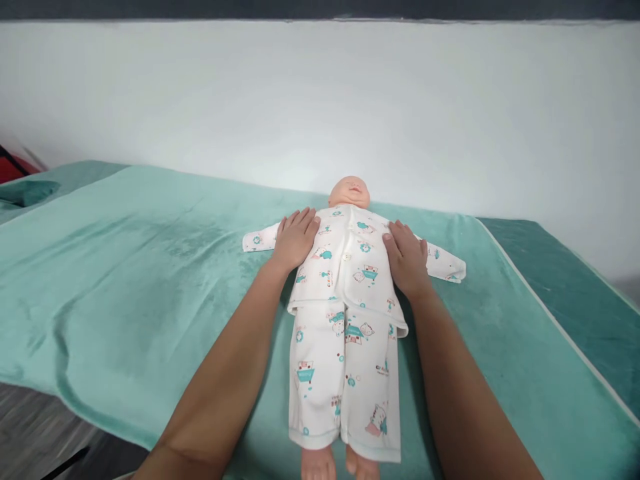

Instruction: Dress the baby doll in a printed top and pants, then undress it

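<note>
A baby doll [349, 192] lies on its back, head toward the wall and feet toward me. It wears a white long-sleeved shirt [345, 260] with teal and pink prints, and matching trousers [320, 373]. Both sleeves spread out sideways, and no doll hands show at the cuffs. My left hand [296, 237] rests flat on the shirt near the armpit on the picture's left side. On the opposite side, my right hand [407, 257] lies along the shirt where the sleeve joins, fingers extended. The doll's bare feet [319, 463] stick out below the trouser hems.
A light green plush cloth [150, 287] covers the table under the doll, with darker green fabric [565, 280] at the right. Behind the table rises a white wall [320, 100]. Grey flooring [30, 427] shows at lower left, and a red object [13, 167] at the left edge.
</note>
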`<state>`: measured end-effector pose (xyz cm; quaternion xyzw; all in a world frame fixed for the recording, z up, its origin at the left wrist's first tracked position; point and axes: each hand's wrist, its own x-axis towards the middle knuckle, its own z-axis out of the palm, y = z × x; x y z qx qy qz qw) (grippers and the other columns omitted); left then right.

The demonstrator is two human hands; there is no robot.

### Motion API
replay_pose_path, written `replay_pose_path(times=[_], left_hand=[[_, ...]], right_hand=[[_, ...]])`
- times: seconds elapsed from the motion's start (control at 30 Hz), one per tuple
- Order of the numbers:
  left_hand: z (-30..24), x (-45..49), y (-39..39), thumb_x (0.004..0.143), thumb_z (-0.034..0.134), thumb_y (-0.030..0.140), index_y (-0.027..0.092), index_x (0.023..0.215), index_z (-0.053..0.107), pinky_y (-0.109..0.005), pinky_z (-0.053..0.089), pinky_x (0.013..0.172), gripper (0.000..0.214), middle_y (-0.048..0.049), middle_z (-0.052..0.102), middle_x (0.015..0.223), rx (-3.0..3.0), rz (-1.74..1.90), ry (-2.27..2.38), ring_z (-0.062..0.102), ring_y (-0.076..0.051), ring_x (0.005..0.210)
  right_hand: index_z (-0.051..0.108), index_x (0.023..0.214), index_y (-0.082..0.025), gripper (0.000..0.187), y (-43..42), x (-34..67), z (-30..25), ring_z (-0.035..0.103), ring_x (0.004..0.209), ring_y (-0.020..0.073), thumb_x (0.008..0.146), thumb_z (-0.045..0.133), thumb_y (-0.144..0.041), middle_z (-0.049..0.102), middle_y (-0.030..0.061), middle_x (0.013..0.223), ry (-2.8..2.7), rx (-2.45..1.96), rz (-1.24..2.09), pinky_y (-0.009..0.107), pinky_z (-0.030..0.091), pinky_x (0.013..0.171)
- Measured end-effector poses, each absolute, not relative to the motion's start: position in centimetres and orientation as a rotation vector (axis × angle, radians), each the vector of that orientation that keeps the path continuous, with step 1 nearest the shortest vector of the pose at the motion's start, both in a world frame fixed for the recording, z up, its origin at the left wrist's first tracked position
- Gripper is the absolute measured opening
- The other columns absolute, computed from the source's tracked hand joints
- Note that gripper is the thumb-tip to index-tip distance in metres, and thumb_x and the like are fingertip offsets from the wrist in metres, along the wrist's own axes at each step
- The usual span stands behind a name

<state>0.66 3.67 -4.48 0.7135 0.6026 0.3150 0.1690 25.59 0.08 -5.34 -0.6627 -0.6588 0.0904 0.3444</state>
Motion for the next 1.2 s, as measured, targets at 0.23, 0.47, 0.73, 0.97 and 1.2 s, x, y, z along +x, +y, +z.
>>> replay_pose_path(times=[0.23, 0.47, 0.73, 0.97, 1.2], left_hand=[[-6.5, -4.6, 0.4, 0.097, 0.041, 0.046, 0.03, 0.157, 0.037, -0.057, 0.014, 0.127, 0.063, -0.0057, 0.036, 0.165, 2.154, 0.752, 2.032, 0.028, -0.032, 0.154], [-7.3, -8.8, -1.6, 0.091, 0.053, 0.039, 0.02, 0.142, 0.055, -0.054, 0.041, 0.11, 0.055, -0.0196, 0.055, 0.146, 1.74, 0.897, 2.309, 0.05, -0.039, 0.135], [-8.2, -9.7, -0.4, 0.077, 0.066, 0.023, 0.018, 0.124, 0.063, -0.036, 0.052, 0.093, 0.047, -0.0089, 0.071, 0.107, 1.274, 1.529, 1.93, 0.066, -0.022, 0.097], [-8.8, -10.2, 0.7, 0.069, 0.069, 0.019, 0.022, 0.122, 0.064, -0.032, 0.053, 0.09, 0.053, -0.0074, 0.071, 0.117, 1.101, 1.751, 1.562, 0.068, -0.017, 0.093], [-8.6, -10.1, 0.8, 0.068, 0.07, 0.022, 0.018, 0.107, 0.07, -0.035, 0.054, 0.086, 0.039, -0.0067, 0.072, 0.099, 1.115, 1.722, 1.624, 0.068, -0.02, 0.087]], right_hand=[[0.044, 0.153, -0.021, 0.061, -1.5, 30.2, -6.1, 0.034, 0.15, 0.0317, 0.1, 0.033, -0.048, 0.042, 0.0113, 0.162, -1.752, -1.973, 0.045, 0.063, 0.018, 0.123], [0.054, 0.144, -0.015, 0.058, -3.8, 35.9, -6.6, 0.047, 0.139, 0.0351, 0.096, 0.044, -0.046, 0.051, 0.0187, 0.153, -1.69, -2.115, 0.028, 0.055, 0.034, 0.116], [0.07, 0.114, -0.011, 0.037, -4.0, 36.2, -6.0, 0.063, 0.106, 0.0302, 0.08, 0.064, -0.025, 0.071, 0.0191, 0.113, -1.239, -2.058, 0.117, 0.046, 0.045, 0.101], [0.065, 0.123, -0.01, 0.044, -3.6, 35.5, -5.9, 0.063, 0.08, 0.016, 0.081, 0.061, -0.021, 0.072, 0.0154, 0.115, -1.139, -1.898, 0.22, 0.027, 0.049, 0.076], [0.068, 0.116, -0.014, 0.037, -3.6, 34.8, -5.6, 0.059, 0.084, 0.0186, 0.08, 0.063, -0.023, 0.072, 0.0135, 0.112, -1.132, -1.982, 0.116, 0.032, 0.043, 0.085]])
